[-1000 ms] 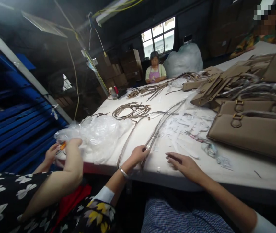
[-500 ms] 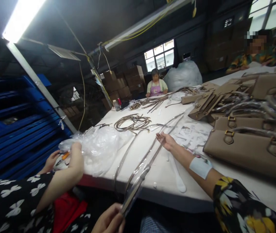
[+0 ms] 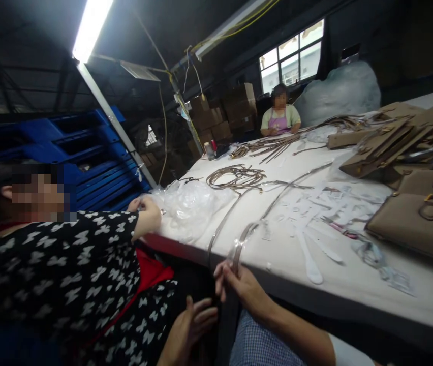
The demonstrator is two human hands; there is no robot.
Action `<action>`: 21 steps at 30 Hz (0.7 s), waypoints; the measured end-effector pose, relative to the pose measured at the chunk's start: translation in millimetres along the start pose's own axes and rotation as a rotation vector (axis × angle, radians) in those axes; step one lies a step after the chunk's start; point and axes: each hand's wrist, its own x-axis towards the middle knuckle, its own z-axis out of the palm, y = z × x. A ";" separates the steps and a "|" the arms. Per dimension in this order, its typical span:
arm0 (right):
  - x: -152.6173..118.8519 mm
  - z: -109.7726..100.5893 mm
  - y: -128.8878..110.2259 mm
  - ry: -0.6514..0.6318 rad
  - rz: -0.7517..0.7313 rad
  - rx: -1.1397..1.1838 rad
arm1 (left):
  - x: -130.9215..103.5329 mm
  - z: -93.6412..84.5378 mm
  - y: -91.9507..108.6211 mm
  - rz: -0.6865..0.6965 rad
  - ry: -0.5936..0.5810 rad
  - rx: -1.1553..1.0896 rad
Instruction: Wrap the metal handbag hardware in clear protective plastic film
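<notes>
My right hand (image 3: 239, 284) pinches a brown bag strap (image 3: 244, 238) at the table's front edge. Clear plastic film glints around the strap where it leaves my fingers, and its far part runs back across the white table (image 3: 216, 254). Below and to the left, my left hand (image 3: 193, 323) is off the strap, its fingers stretched out and holding nothing. A second strap (image 3: 222, 223) lies to the left and hangs over the edge. Behind it is a coil of brown straps (image 3: 235, 177).
Crumpled clear plastic bags (image 3: 193, 208) lie left, beside a co-worker in a butterfly-print top (image 3: 83, 259). On the right are white strips (image 3: 310, 259), pink-handled pliers (image 3: 340, 229) and brown handbags (image 3: 410, 218). Another person (image 3: 279, 114) sits at the far end.
My left hand has let go of the strap and opened. My right hand, open over the strap before, has come back to the table edge and closed on it. The view has swung left.
</notes>
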 end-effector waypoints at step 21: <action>-91.8 -45.1 36.8 0.440 0.184 0.253 | -5.8 6.5 -62.8 0.116 -0.232 0.272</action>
